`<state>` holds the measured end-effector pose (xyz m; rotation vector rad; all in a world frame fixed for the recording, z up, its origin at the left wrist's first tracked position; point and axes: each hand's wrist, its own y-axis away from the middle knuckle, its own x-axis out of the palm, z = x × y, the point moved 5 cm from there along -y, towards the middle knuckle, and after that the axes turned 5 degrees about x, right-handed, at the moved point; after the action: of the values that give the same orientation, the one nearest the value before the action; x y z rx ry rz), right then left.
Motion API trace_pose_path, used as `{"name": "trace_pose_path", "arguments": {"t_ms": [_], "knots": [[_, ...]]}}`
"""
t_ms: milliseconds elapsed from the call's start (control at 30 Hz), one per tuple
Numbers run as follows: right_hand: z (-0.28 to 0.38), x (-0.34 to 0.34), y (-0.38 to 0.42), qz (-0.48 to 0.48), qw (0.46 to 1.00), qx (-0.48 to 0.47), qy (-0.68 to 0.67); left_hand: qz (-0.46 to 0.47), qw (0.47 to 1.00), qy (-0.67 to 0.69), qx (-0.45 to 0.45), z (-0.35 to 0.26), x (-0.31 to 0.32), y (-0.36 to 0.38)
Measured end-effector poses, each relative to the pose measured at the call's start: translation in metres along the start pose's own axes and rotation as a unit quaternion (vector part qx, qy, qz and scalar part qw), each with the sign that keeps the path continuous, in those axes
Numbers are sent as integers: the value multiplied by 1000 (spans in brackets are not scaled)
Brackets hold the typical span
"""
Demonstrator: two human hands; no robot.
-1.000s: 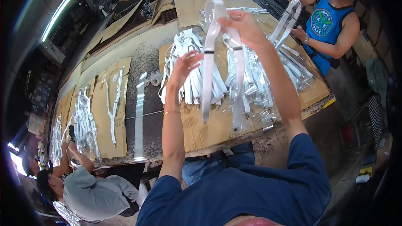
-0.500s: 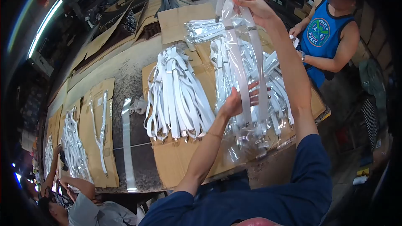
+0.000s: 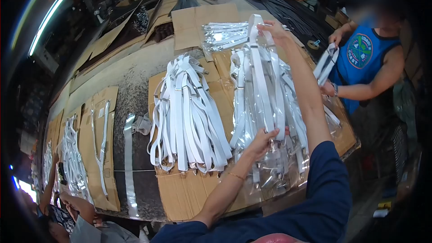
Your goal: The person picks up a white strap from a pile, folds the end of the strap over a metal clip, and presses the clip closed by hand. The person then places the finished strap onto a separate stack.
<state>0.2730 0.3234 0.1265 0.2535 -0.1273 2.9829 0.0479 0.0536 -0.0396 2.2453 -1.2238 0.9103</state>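
White elastic suspenders (image 3: 260, 74) with metal sliders hang stretched between my two hands. My right hand (image 3: 273, 32) is closed on their looped top end. Lower down, my left hand (image 3: 262, 145) grips the straps, thumb in front and the other fingers partly hidden behind. Beneath them lies a pile of suspenders in clear plastic sleeves (image 3: 243, 108), partly covered by my arms. To the left, a large bundle of white suspenders (image 3: 189, 112) is spread on cardboard (image 3: 180, 193), its metal clips toward me.
More bagged straps (image 3: 220, 36) lie at the back. A clear tape strip (image 3: 129, 166) runs along the table at left, near other suspenders on cardboard (image 3: 109, 94). A co-worker in a blue tank top (image 3: 360, 58) holds white straps (image 3: 326, 65) at right. Other people sit left and far back.
My left hand has gone from open to closed on the straps, lower down. My right hand has come down slightly. The co-worker's white straps now show more fully.
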Motion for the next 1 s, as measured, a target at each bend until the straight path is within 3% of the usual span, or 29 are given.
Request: {"name": "trace_pose_path", "arguments": {"t_ms": [67,167,233,267,300,333,367,433,567,633,667,700,733,767,800,867,933,967,1000], "knots": [[-19,-12,-19,19,1000,3,21,-52,998,24,-22,19,-9,0],[-48,-21,-36,30,999,25,25,-74,992,98,23,30,-3,-2],[-68,-22,-37,12,992,46,119,-86,990,108,3,33,2,-2],[-73,-27,-34,-33,979,4,202,-85,987,133,-25,39,9,3],[-83,-33,-39,-32,979,7,202,-86,982,159,-53,36,19,10],[-94,-41,-46,-38,968,-10,249,-31,974,222,-44,40,24,12],[-103,-48,-51,-43,954,-27,294,-33,973,224,-45,44,24,18],[-100,-43,-39,-54,951,-26,305,23,925,364,-109,42,43,35],[-84,-42,-28,-91,923,-39,373,54,915,360,-175,81,45,80],[-75,-47,-28,-186,862,-123,456,62,903,328,-269,113,39,110],[-72,-36,-25,-182,848,-162,471,47,905,347,-242,108,38,121],[-63,-18,-10,-181,833,-200,483,88,953,132,-260,105,36,140],[-49,21,21,-154,821,-220,503,119,950,-97,-273,98,30,159],[-34,62,63,-134,807,-241,523,135,948,-193,-213,78,30,175],[-33,98,89,-66,842,-202,496,150,932,-292,-152,52,28,191],[-53,170,144,63,890,-125,434,74,923,-367,-86,-4,19,230],[-87,242,194,211,898,-65,381,-117,933,-339,-45,-38,-18,268],[-114,276,218,268,902,49,335,-233,896,-379,-4,-55,-40,287],[-127,307,245,299,869,116,378,-343,843,-413,33,-65,-59,312]]}}
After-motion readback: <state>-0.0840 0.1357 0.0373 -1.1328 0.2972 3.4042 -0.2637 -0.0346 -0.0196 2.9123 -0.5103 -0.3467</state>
